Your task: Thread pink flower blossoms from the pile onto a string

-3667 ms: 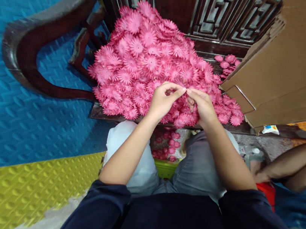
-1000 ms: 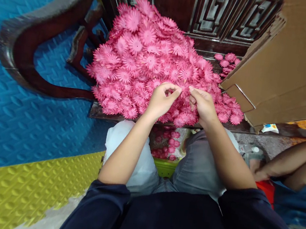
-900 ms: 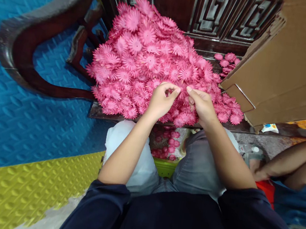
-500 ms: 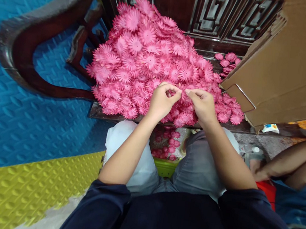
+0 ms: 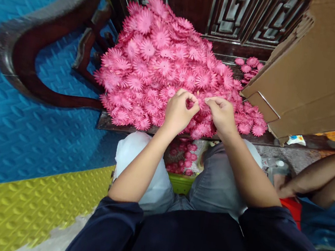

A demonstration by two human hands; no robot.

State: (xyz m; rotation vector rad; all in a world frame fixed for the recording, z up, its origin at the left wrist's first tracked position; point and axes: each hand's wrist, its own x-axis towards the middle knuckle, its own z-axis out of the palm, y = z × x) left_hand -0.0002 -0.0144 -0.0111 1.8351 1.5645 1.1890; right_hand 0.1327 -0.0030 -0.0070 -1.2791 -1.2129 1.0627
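A large heap of pink artificial flowers [image 5: 163, 66] with thin pointed petals covers the wooden seat in front of me. My left hand [image 5: 179, 109] is over the front part of the heap, thumb and forefinger closed in a pinch. Facing it, my right hand [image 5: 223, 116] pinches in the same way, its fingertips a small gap apart from the left ones. Between them is a pink artificial flower [image 5: 202, 104], pinched from both sides; its outline blends with the flowers behind, and the fingers cover its edges.
A carved dark armrest [image 5: 23, 59] curves out at left. On the right leans a cardboard box [image 5: 324, 77] with a metal wire handle. More pink flowers [image 5: 190, 156] lie below, between my knees. Another person's leg [image 5: 328, 177] is at far right, near a plastic bottle [image 5: 278, 168].
Both hands have shifted very slightly to the right over the heap, still pinching. My left fingers have curled a little more. The heap looks unchanged.
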